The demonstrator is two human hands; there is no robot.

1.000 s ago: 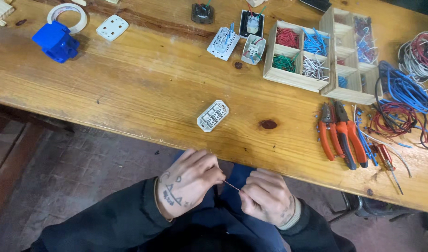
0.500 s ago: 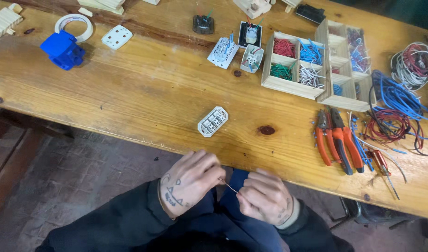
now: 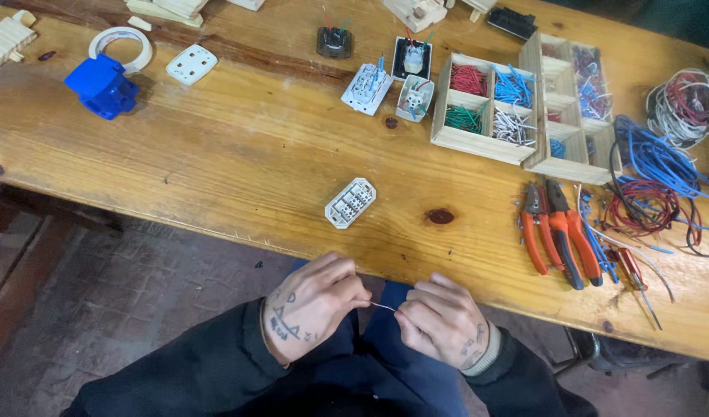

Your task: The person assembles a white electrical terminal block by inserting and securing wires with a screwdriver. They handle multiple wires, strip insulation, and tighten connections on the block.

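Soft, even daylight falls on the table [image 3: 238, 162], brightest at the far right, with a mild sheen on the varnished wood. Shadows are faint and short. The floor [image 3: 130, 309] under the near edge is dimmer. Focus is fairly sharp throughout; straight edges bow slightly toward the corners.

The surface [image 3: 238, 162] is varnished wood — smooth, faintly glossy, with dark knots and visible grain. The compartment box [image 3: 524, 150] is pale, unfinished wood, matt. Between the left hand [image 3: 312, 305] and the right hand [image 3: 441, 323] runs a thin wire [image 3: 383, 307], pale and slightly shiny. The switch module [image 3: 350, 203] looks like white matt plastic, as does the white cover plate [image 3: 191, 63]. The blue junction box [image 3: 103, 85] is smooth plastic with a slight sheen. The pliers [image 3: 559, 232] have dull grey metal heads and orange rubbery grips. The sleeves [image 3: 176, 378] are dark matt cloth — soft-looking. The floor [image 3: 130, 301] is rough brick.
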